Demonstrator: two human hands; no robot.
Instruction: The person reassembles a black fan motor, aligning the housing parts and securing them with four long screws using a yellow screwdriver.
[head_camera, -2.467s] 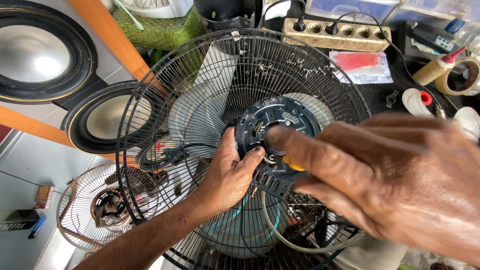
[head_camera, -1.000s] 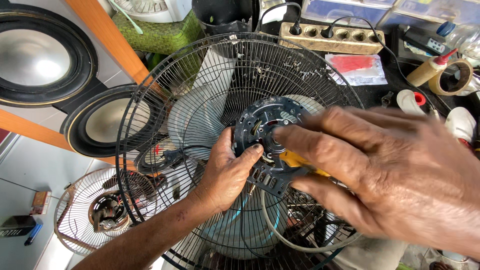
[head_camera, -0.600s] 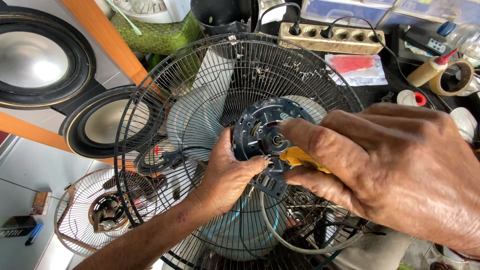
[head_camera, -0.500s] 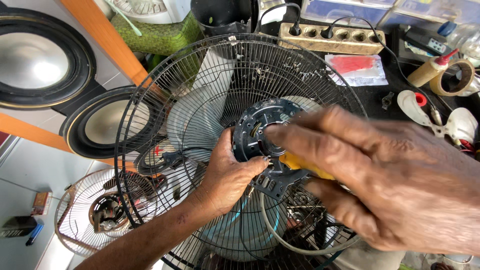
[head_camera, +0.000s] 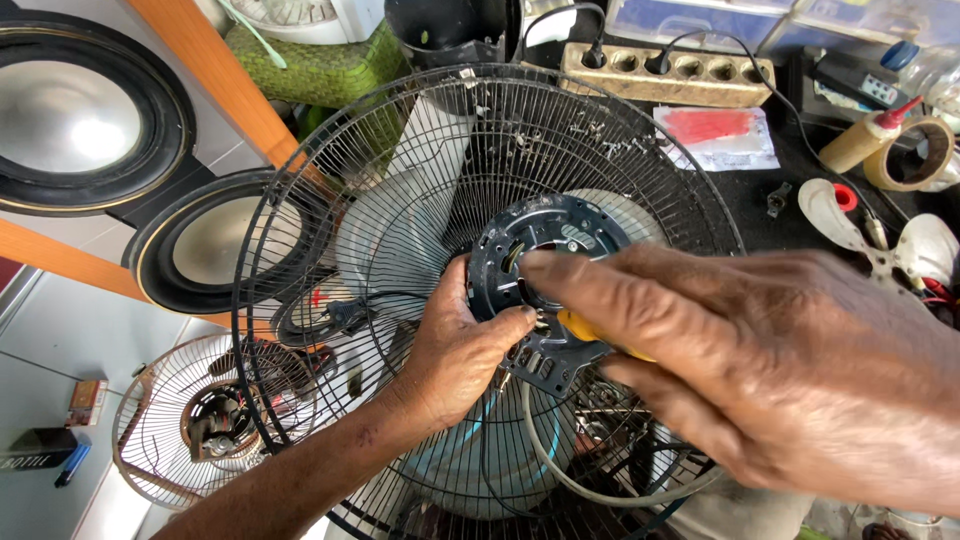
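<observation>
A black wire fan guard (head_camera: 300, 230) stands in the middle of the head view with pale grey blades (head_camera: 390, 235) behind it. At its centre is a dark round plastic hub plate (head_camera: 545, 235). My left hand (head_camera: 455, 350) grips the lower left edge of that plate. My right hand (head_camera: 760, 370) reaches in from the right, close to the camera, and is shut on a yellow-handled screwdriver (head_camera: 590, 332) whose tip meets the plate by my left thumb. Most of the tool is hidden under my fingers.
Two black speaker cones (head_camera: 75, 120) lie at the left. A smaller fan guard with a motor (head_camera: 200, 420) sits lower left. A beige power strip (head_camera: 650, 75), a glue bottle (head_camera: 870, 140), a tape roll (head_camera: 915, 155) and small white blades (head_camera: 850, 215) lie at the back right.
My right hand has shifted slightly over the hub, fingers working the screwdriver. My left hand keeps its grip on the plate. The fan has not moved.
</observation>
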